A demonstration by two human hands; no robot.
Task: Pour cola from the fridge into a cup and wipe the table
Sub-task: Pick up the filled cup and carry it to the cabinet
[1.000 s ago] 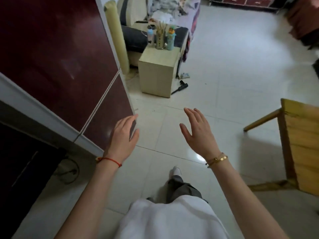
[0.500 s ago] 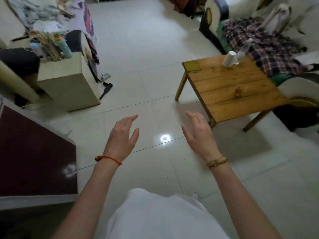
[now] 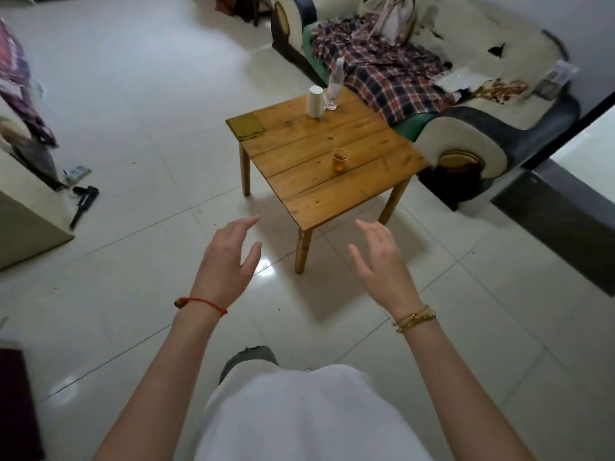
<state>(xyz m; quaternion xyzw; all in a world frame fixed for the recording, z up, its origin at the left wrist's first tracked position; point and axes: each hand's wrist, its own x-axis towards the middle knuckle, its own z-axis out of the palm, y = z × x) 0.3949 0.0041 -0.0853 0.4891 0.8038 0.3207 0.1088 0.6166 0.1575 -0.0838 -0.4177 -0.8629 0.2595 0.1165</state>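
Observation:
A small wooden table (image 3: pixel 299 138) stands on the tiled floor ahead of me. On its middle sits a small clear cup (image 3: pixel 339 160) holding amber liquid. At its far edge stand a white paper roll (image 3: pixel 315 102) and a clear plastic bottle (image 3: pixel 335 84). My left hand (image 3: pixel 228 261) and my right hand (image 3: pixel 382 262) hover in front of me, short of the table's near corner, fingers relaxed and holding nothing. A dark red corner of the fridge (image 3: pixel 16 404) shows at the lower left edge.
A sofa (image 3: pixel 466 128) with a plaid blanket (image 3: pixel 392 74) runs behind the table on the right. A beige cabinet (image 3: pixel 23 224) stands at the left, with a black tool (image 3: pixel 85 202) and a remote (image 3: pixel 78 171) on the floor beside it. A dark step (image 3: pixel 559 224) lies at the right.
The view has swung right, away from the dark red fridge and toward the wooden table, which now sits centred ahead. Both hands stay raised, open and empty.

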